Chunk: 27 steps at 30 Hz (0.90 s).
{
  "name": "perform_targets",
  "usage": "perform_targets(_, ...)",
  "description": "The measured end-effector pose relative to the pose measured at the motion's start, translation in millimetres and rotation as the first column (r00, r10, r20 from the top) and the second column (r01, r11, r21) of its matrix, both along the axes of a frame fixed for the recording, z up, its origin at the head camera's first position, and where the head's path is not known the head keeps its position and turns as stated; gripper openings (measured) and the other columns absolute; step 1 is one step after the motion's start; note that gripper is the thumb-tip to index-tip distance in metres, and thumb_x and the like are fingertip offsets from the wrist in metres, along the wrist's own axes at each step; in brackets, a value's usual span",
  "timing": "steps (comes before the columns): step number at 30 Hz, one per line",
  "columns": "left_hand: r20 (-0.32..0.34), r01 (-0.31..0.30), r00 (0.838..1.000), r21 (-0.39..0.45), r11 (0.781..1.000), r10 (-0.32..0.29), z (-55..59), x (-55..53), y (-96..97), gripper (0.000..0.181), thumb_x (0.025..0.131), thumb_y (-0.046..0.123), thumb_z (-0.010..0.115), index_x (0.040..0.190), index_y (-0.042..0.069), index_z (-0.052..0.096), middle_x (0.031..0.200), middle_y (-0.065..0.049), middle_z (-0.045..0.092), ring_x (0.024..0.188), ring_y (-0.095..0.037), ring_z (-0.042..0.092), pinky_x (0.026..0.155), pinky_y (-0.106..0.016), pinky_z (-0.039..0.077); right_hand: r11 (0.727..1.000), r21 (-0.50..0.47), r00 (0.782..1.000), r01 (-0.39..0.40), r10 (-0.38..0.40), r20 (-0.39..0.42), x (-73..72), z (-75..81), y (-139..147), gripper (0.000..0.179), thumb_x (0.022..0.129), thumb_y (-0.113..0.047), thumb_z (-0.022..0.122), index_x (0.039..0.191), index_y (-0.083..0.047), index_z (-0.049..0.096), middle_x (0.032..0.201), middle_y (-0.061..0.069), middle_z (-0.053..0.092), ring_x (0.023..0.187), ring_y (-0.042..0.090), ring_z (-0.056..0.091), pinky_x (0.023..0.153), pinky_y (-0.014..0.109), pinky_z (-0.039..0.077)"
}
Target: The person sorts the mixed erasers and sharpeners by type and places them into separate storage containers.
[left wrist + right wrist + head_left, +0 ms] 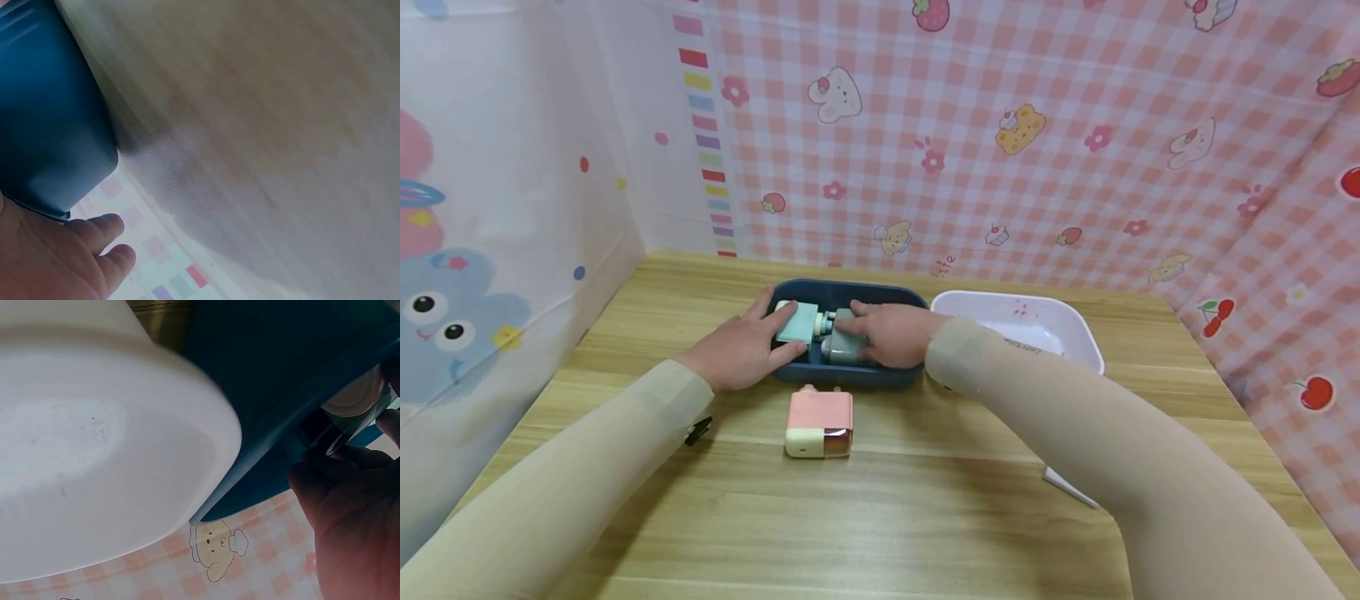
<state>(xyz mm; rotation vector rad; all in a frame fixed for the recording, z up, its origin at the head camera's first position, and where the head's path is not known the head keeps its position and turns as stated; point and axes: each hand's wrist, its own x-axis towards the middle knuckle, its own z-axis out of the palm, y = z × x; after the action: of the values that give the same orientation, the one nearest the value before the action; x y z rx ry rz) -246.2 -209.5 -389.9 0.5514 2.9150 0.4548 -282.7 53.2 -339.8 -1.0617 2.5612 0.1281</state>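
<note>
A dark blue bin (850, 377) holds two pencil sharpeners lying end to end. My left hand (737, 348) reaches over its left end, thumb and a finger on opposite sides of the turquoise sharpener (801, 323). From the right, my right hand (891, 333) grips the grey-green sharpener (847, 346), covering its right part. In the right wrist view, that hand's fingers (319, 478) bend around the sharpener's edge, and a round pale part shows. A pink and cream pencil sharpener (820, 423) with a see-through drawer stands in front of the bin.
To the right, a white tray (992, 312) stands against the bin, partly behind my right forearm. A thin white object (1070, 487) sticks out from under that arm. Patterned cloth (970, 167) hangs along the back edge of the wooden table (880, 517).
</note>
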Motion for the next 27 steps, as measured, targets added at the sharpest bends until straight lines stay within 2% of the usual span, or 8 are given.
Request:
perform_targets(14,0.006,0.005,1.0,0.013,1.0,-0.005,-1.2,-1.0,-2.1,0.086,0.106,0.067,0.041,0.17,0.015,0.018,0.176,-0.026,-0.003,0.145,-0.059,0.043,0.121,-0.068,0.035,0.999,-0.038,0.999,0.013,-0.012,0.033,-1.8,6.8,8,0.068,0.108,-0.039,0.059,0.168,-0.029,0.028,0.178,0.008,0.018,0.164,0.025,0.023,0.132,0.045,0.027)
perform_targets(21,0.005,0.01,1.0,0.019,1.0,-0.01,-2.3,-2.1,-2.1,0.086,0.106,0.066,0.041,0.17,0.015,0.016,0.176,-0.027,-0.004,0.145,-0.059,0.042,0.122,-0.068,0.035,0.995,-0.103,0.999,0.007,-0.011,-0.043,-1.3,13.2,20,0.063,0.109,-0.037,0.057,0.166,-0.024,0.035,0.176,0.007,0.024,0.162,0.024,0.027,0.13,0.045,0.032)
perform_targets(27,0.003,0.008,1.0,0.016,1.0,-0.008,-2.2,-2.1,-2.6,0.086,0.106,0.066,0.041,0.17,0.014,0.017,0.176,-0.027,-0.003,0.145,-0.059,0.043,0.121,-0.068,0.035,0.988,-0.154,0.994,-0.006,-0.01,-0.105,5.6,18.0,29,0.057,0.11,-0.033,0.057,0.164,-0.023,0.041,0.174,0.007,0.031,0.16,0.026,0.033,0.127,0.047,0.038)
